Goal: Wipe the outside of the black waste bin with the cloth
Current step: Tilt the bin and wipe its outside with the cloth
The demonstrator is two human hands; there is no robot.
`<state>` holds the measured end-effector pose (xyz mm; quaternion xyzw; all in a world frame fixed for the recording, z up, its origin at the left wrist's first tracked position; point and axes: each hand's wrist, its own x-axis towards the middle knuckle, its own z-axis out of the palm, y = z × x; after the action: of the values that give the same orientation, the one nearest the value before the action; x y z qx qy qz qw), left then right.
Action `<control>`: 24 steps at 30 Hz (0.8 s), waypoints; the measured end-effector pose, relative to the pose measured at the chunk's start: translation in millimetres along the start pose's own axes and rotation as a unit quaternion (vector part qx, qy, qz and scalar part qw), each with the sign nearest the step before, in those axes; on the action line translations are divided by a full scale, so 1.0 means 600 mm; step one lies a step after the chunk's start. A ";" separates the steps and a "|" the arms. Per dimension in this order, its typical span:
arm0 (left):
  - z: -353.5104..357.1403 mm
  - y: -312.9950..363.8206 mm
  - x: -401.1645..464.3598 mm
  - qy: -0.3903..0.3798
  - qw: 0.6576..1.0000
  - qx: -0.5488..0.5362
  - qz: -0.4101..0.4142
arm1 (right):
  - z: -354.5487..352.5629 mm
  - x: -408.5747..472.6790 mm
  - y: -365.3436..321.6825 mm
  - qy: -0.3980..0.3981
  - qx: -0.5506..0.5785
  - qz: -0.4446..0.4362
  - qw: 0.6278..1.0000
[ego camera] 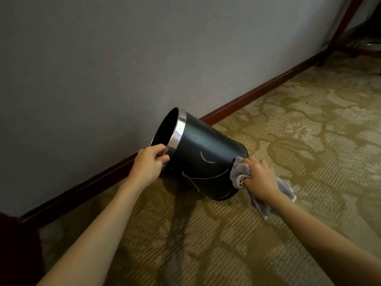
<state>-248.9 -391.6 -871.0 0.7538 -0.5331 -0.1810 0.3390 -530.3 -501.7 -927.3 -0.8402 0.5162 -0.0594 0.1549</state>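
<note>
bin: one black waste bin [202, 153], round, tapering toward the base, smooth matte wall with a slight sheen; tipped over, mouth up-left toward the wall, base down-right on the carpet
rim: one shiny metal band [177, 132] round the mouth, reflective
marks: pale thin scratch-like lines [206, 159] on the bin's side, between the two hands; count unclear
left hand: left hand [151, 158] curled over the rim at its lower edge, fingers inside the mouth, thumb outside on the band, clamped on the bin
right hand: right hand [259, 176] fisted round the cloth, pressing it to the bin wall near the base
cloth: one grey cloth [240, 172], soft, bunched in folds ahead of the fist, against the bin; loose tail hangs behind the wrist toward the carpet
carpet: olive-tan carpet [299, 131], ribbed weave, darker branching pattern; open floor right of the cloth hand and toward the viewer
wall: plain grey wall [103, 58], smooth, just beyond the rim hand
skirting: one dark red-brown baseboard [257, 91], glossy, straight edge where wall meets carpet
furniture: dark wooden legs [346, 23] far up-right, well apart from both hands
</note>
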 end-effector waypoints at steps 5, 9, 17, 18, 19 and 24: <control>0.014 0.019 0.001 -0.003 1.000 0.004 0.016 | -0.016 0.018 -0.046 0.074 0.047 -0.036 0.995; 0.037 0.046 0.002 0.015 0.998 0.033 0.041 | -0.046 0.034 -0.127 0.160 0.081 -0.143 0.973; 0.038 0.061 0.004 0.008 0.998 0.051 0.047 | -0.025 0.019 -0.080 0.120 0.094 -0.126 0.980; 0.037 0.061 0.005 0.005 0.998 0.052 0.044 | -0.015 0.011 -0.059 0.095 0.095 -0.097 0.986; 0.035 0.060 0.006 0.003 0.998 0.052 0.041 | -0.004 0.000 -0.037 0.072 0.086 -0.072 0.991; 0.032 0.060 0.007 0.002 0.998 0.047 0.034 | 0.042 -0.050 0.057 -0.038 0.004 0.009 0.999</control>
<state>-283.9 -408.6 -858.7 0.7507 -0.5657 -0.1428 0.3097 -566.4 -484.6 -960.2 -0.8366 0.5171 -0.0281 0.1786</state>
